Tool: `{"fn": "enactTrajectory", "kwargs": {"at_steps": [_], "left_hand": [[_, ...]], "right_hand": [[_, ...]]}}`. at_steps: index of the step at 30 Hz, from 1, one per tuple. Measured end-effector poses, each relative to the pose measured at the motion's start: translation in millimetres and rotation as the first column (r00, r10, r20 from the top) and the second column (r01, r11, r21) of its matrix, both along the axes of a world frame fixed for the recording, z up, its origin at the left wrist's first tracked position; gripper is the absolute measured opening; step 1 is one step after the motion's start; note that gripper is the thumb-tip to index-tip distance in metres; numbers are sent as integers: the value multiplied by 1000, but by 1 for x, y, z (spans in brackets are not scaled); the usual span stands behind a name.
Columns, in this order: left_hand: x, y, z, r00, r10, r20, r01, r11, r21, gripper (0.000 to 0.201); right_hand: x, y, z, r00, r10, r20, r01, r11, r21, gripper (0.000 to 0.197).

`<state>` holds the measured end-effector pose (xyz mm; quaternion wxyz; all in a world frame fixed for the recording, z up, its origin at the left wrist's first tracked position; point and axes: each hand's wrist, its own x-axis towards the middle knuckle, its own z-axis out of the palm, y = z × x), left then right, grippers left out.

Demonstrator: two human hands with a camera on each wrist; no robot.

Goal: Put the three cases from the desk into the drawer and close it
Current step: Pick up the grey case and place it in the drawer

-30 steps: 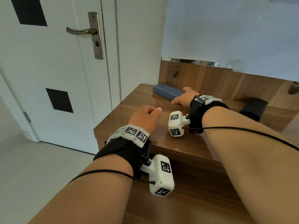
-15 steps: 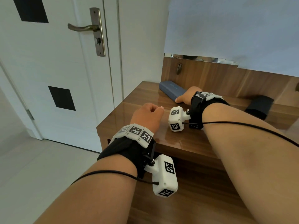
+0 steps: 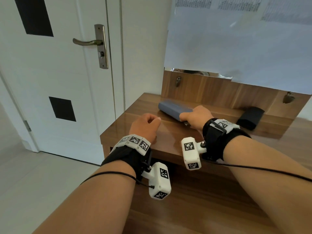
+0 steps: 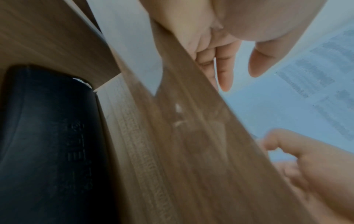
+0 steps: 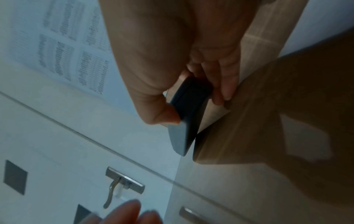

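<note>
On the wooden surface [image 3: 168,132] — right hand [image 3: 196,114] clamped on blue case [image 3: 170,108].
Left hand [image 3: 143,125] loosely curled, holding nothing — black case [image 3: 249,116] lies apart.

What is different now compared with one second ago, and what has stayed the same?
The right hand, which lay on the near end of the blue case, now grips that end between thumb and fingers. The left hand stayed loosely curled, resting on the desk. The black case kept its place on the desk.
</note>
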<state>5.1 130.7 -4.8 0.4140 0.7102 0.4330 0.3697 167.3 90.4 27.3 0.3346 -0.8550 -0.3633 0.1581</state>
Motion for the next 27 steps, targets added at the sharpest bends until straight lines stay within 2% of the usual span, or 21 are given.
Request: {"fn": "enactTrajectory", "kwargs": {"at_steps": [2, 4, 7, 9, 12, 14, 16, 18, 23, 27], "left_hand": [[-6, -6, 0, 996, 38, 82, -37, 999, -9, 17], [-10, -15, -3, 974, 112, 197, -103, 993, -54, 15], [-15, -37, -10, 870, 236, 433, -164, 966, -198, 24], [-19, -53, -16, 819, 267, 508, -153, 955, -254, 23], [-24, -66, -36, 833, 294, 469, -146, 934, -327, 20], [-29, -65, -50, 854, 333, 401, -139, 887, -441, 15], [-36, -59, -57, 871, 371, 322, -137, 813, -566, 25], [-45, -56, -60, 878, 382, 288, -135, 775, -618, 32], [-53, -67, -60, 884, 348, 312, -97, 790, -606, 39], [-58, -80, -50, 862, 345, 371, -52, 789, -612, 50]], "right_hand": [[-7, -20, -6, 996, -8, -92, 18, 995, 103, 78], [-18, -40, -12, 986, -6, -168, 40, 979, 202, 71], [-31, -67, -24, 985, 5, -171, 40, 965, 258, 69], [-40, -81, -32, 983, 29, -183, 33, 944, 327, 76], [-53, -96, -39, 968, 39, -250, 75, 898, 433, 85], [-61, -107, -41, 971, 39, -234, 75, 886, 458, 76], [-64, -117, -46, 979, 51, -199, 51, 880, 472, 65], [-68, -127, -53, 975, 93, -201, 19, 867, 497, 62], [-83, -143, -67, 941, 214, -262, -44, 845, 533, 56], [-95, -153, -68, 917, 328, -225, -172, 838, 518, 54]]}}
